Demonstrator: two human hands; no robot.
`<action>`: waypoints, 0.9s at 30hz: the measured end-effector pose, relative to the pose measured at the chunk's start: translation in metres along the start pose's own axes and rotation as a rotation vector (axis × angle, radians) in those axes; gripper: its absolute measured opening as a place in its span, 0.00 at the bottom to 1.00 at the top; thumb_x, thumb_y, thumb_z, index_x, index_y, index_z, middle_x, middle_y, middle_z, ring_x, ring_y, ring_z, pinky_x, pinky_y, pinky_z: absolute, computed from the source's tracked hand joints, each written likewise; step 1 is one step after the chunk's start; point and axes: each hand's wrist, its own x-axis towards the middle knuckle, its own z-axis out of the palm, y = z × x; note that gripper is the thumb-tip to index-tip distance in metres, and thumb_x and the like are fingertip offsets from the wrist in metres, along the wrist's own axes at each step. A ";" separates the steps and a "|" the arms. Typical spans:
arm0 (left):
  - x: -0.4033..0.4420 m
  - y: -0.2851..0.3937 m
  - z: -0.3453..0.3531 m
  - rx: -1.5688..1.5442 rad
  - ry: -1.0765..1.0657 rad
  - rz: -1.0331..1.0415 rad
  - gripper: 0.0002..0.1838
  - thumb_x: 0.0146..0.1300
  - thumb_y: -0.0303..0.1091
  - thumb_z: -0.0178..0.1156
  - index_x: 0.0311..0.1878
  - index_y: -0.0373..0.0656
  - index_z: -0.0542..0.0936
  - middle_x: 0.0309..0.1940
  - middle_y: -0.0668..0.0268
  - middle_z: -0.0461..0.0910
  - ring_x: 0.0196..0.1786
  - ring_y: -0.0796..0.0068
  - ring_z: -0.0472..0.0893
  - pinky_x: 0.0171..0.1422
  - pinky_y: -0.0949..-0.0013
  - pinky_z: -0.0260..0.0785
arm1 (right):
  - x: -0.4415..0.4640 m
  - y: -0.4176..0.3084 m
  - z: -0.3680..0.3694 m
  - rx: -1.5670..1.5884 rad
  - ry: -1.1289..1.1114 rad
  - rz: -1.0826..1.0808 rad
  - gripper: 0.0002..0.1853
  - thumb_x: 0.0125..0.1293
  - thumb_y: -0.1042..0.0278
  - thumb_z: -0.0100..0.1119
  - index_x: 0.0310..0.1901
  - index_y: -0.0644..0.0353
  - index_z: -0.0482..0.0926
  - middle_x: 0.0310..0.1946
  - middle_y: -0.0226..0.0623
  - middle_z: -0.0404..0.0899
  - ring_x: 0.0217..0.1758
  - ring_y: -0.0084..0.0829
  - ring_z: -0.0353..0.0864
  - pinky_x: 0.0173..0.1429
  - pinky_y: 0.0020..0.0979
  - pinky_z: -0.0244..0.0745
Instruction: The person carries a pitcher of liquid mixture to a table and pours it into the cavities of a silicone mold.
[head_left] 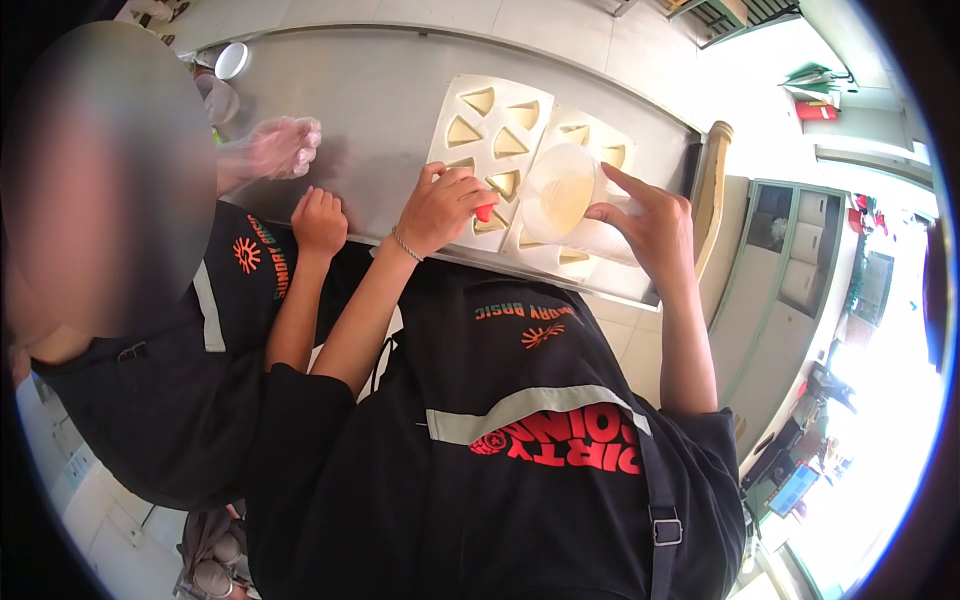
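From my remote seat: left hand [437, 213], fingers curled round a small red item [486, 213], whose full form I cannot make out beneath the grip, held over the near edge of a pale mould tray [490, 122] with wedge-shaped cavities; right hand [655, 225], thumb and fingers gripping a translucent cup [536, 205], tilted, pale yellowish contents [570, 195] inside, above a second mould tray [600, 127]. Outward: both trays side by side on a metal table [370, 110]; to the left, a co-worker's gloved hand [285, 147] and bare hand [320, 222].
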 end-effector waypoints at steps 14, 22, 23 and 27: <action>-0.004 0.005 0.001 -0.067 0.056 -0.069 0.16 0.66 0.27 0.68 0.53 0.63 0.86 0.44 0.84 0.86 0.56 0.77 0.83 0.70 0.57 0.63 | 0.004 -0.007 0.000 -0.070 -0.071 0.035 0.38 0.53 0.36 0.83 0.61 0.54 0.92 0.22 0.50 0.81 0.26 0.48 0.81 0.41 0.41 0.80; -0.007 0.003 0.003 -0.068 0.053 -0.071 0.17 0.64 0.27 0.69 0.54 0.62 0.86 0.44 0.83 0.87 0.56 0.76 0.83 0.70 0.55 0.64 | 0.005 -0.008 0.000 -0.076 -0.079 0.058 0.39 0.53 0.36 0.83 0.62 0.54 0.92 0.23 0.53 0.81 0.27 0.51 0.83 0.42 0.43 0.80; -0.007 0.003 0.003 -0.073 0.053 -0.073 0.17 0.64 0.27 0.69 0.54 0.61 0.86 0.44 0.83 0.87 0.57 0.76 0.83 0.70 0.55 0.64 | 0.005 -0.008 -0.001 -0.075 -0.078 0.058 0.39 0.53 0.36 0.83 0.62 0.54 0.92 0.23 0.53 0.81 0.27 0.51 0.83 0.42 0.43 0.80; -0.007 0.003 0.002 -0.081 0.049 -0.072 0.18 0.64 0.28 0.69 0.55 0.61 0.87 0.44 0.83 0.87 0.57 0.76 0.83 0.71 0.54 0.63 | 0.006 -0.011 -0.003 -0.087 -0.073 0.072 0.36 0.52 0.44 0.87 0.62 0.53 0.92 0.29 0.55 0.87 0.24 0.37 0.74 0.41 0.36 0.79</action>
